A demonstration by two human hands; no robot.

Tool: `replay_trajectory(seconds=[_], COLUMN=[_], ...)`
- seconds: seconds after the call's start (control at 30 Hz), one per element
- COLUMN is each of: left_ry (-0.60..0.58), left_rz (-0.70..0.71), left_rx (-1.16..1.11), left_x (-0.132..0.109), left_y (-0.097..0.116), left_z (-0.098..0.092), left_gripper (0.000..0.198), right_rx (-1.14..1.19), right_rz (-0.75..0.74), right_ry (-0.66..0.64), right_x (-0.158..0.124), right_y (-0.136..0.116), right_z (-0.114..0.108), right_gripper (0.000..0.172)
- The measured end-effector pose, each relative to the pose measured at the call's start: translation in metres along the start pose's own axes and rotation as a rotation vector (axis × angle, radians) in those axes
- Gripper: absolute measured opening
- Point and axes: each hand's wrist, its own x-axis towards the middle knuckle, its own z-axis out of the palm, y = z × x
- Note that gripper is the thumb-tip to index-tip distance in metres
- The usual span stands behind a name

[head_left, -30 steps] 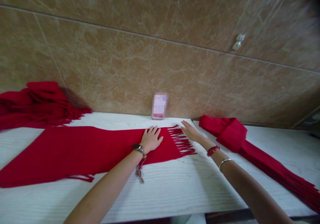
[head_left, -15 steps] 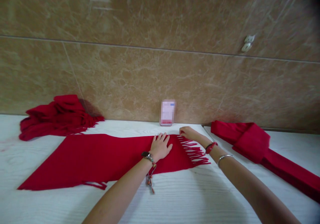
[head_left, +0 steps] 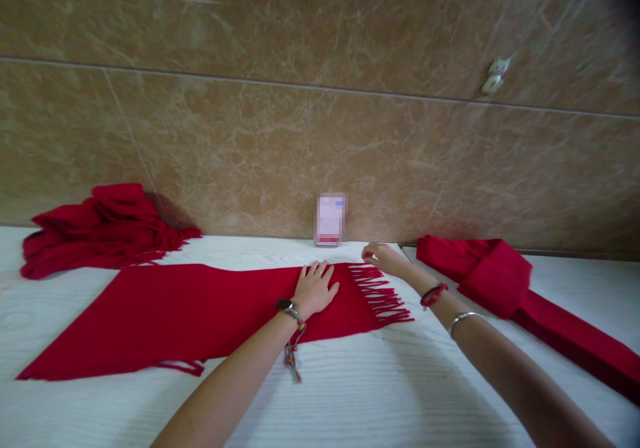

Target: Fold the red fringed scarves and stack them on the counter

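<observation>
A red scarf [head_left: 165, 315] lies spread lengthwise on the white wood-grain table, its left end slanting to a point. My left hand [head_left: 314, 291] rests palm down on it near the right end, fingers spread. Strands of red fringe [head_left: 383, 296] fan out at that end. Just above the fringe's far corner is my right hand [head_left: 384, 259], fingers bent and a little apart, with nothing visible in them. A short fringed strip [head_left: 183, 366] sticks out from under the scarf's near edge.
A crumpled red scarf [head_left: 105, 235] is heaped at the back left. On the right lies another red scarf [head_left: 495, 278], folded into a long band. A phone-like blurred object [head_left: 330, 220] leans on the brown tiled wall [head_left: 240, 148]. A small white cat-shaped hook [head_left: 496, 76] is fixed to the wall.
My right hand has lifted slightly away from the fringe's far corner, and its fingers have loosened. My left hand stays on the scarf. The whole view has shifted a little.
</observation>
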Motion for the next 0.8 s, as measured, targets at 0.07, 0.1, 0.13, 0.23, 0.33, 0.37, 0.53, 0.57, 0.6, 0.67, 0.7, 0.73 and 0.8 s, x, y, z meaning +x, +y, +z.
replay_trajectory(seconds=[0.07,0.1,0.13,0.23,0.33,0.37,0.53,0.57,0.6,0.67,0.7,0.73,0.8], left_ry=[-0.007,-0.010,-0.011,-0.009,-0.012,-0.014,-0.019,-0.018,-0.017,-0.015,-0.012,-0.007,0.003], left_rz=[-0.004,-0.008,-0.012,-0.017,-0.014,-0.014,-0.022,-0.021,-0.020,-0.019,-0.017,-0.015,-0.009], left_rx=[0.007,0.014,0.021,0.036,0.032,0.031,0.027,0.026,0.026,0.028,0.030,0.032,0.038], left_x=[0.000,0.000,0.000,0.000,0.000,0.000,0.001,0.001,0.001,0.001,0.001,0.001,0.002], left_y=[0.001,0.002,0.002,0.003,0.002,0.002,0.002,0.002,0.002,0.002,0.002,0.002,0.001], left_z=[-0.002,-0.003,-0.003,-0.003,-0.002,-0.002,-0.002,-0.002,-0.002,-0.001,-0.001,-0.001,-0.001], left_gripper=[0.053,0.052,0.052,0.051,0.051,0.051,0.051,0.051,0.051,0.051,0.051,0.051,0.051], right_rx=[0.013,0.016,0.017,0.013,-0.007,-0.018,-0.072,-0.078,-0.080,-0.068,-0.056,-0.041,-0.013], right_rz=[-0.024,-0.025,-0.021,0.003,0.030,0.039,0.076,0.079,0.076,0.052,0.032,0.011,-0.026], right_ry=[-0.006,-0.013,-0.021,-0.043,-0.061,-0.065,-0.067,-0.060,-0.050,-0.021,-0.003,0.016,0.048], right_x=[0.010,0.015,0.018,0.023,0.019,0.016,0.000,-0.001,-0.002,0.001,0.004,0.007,0.014], right_y=[-0.019,-0.026,-0.030,-0.028,-0.009,-0.001,0.027,0.028,0.026,0.015,0.006,-0.004,-0.025], right_z=[0.004,0.007,0.010,0.015,0.016,0.016,0.010,0.008,0.006,0.002,0.001,0.002,0.006], right_gripper=[0.023,0.023,0.022,0.021,0.022,0.023,0.022,0.022,0.021,0.022,0.023,0.023,0.023])
